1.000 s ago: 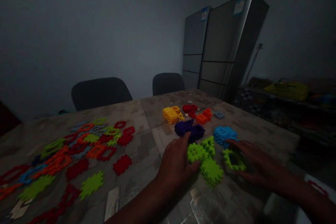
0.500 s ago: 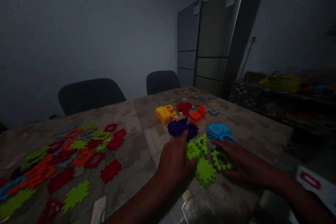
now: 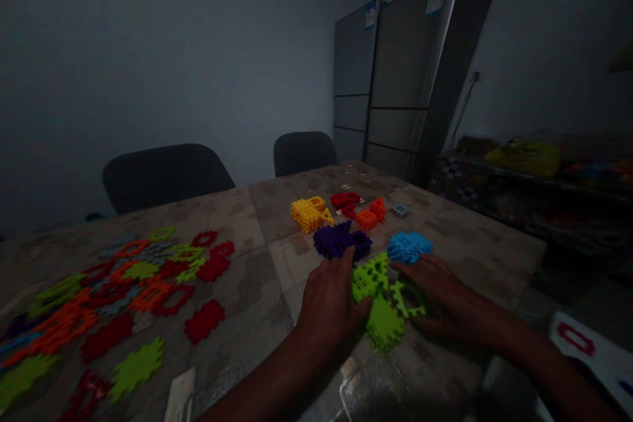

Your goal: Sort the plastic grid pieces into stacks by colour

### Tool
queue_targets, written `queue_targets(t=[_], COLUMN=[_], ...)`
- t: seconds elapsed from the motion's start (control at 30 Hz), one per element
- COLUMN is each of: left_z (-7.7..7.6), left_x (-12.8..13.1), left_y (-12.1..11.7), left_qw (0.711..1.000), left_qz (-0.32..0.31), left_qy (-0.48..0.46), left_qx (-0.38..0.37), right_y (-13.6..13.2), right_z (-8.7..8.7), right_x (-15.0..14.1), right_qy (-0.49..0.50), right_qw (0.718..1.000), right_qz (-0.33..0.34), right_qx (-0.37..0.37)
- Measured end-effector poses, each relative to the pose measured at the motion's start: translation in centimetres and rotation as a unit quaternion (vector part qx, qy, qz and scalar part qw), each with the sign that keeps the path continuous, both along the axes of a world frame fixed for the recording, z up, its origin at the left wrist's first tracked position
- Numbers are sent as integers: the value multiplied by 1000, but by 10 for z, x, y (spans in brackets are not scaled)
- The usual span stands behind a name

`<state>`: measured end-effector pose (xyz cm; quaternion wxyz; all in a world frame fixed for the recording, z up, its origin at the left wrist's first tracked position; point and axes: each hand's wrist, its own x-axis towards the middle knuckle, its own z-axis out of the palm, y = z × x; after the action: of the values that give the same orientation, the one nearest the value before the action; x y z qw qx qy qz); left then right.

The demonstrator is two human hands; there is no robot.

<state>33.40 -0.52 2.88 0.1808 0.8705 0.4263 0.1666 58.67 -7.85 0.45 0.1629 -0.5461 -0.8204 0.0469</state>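
Between my hands on the table lie lime-green toothed plastic building pieces: a solid one [image 3: 384, 322] at the front, with a windowed one [image 3: 363, 285] and a triangular one [image 3: 380, 269] behind it. My left hand [image 3: 330, 297] rests along their left side, thumb and fingers apart, fingertips close to the dark purple pieces [image 3: 336, 241]. From the right, my right hand [image 3: 445, 293] has its fingers and thumb around the edge of a green frame-shaped piece [image 3: 398, 300]. That piece sits right beside the other green ones. Its right side is hidden by the hand.
Beyond my hands stand piles of yellow [image 3: 309, 213], red [image 3: 345, 200], orange [image 3: 370, 215], grey [image 3: 400, 210] and light blue pieces [image 3: 409, 246]. Mixed pieces [image 3: 148, 290] are scattered on the left. Two chairs [image 3: 168, 175] stand behind the table, and a refrigerator [image 3: 408, 59] farther back.
My right hand has moved slightly left with the green frame piece, bringing it closer to the other green pieces. My left hand has stayed almost where it was.
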Motion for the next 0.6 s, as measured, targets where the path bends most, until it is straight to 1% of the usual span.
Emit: queue_targets(t=[0.17, 0.33, 0.43, 0.53, 0.6], left_z=[-3, -8, -9, -6, -4], left_x=[1, -1, -4, -8, -10], left_y=[0, 2, 1, 2, 4], left_qw=[1000, 1000, 1000, 999, 998], left_qz=[-2, -1, -2, -15, -32], left_qy=[-5, -23, -26, -35, -51], left_qx=[-3, 6, 0, -6, 4], right_y=[3, 0, -7, -17, -25], right_z=[-1, 0, -3, -8, -11], right_x=[-6, -8, -5, -6, -11], right_qy=[-10, -20, -23, -24, -18], right_qw=[999, 999, 998, 989, 981], right_qz=[37, 29, -17, -108, -166], right_qx=[2, 26, 54, 93, 96])
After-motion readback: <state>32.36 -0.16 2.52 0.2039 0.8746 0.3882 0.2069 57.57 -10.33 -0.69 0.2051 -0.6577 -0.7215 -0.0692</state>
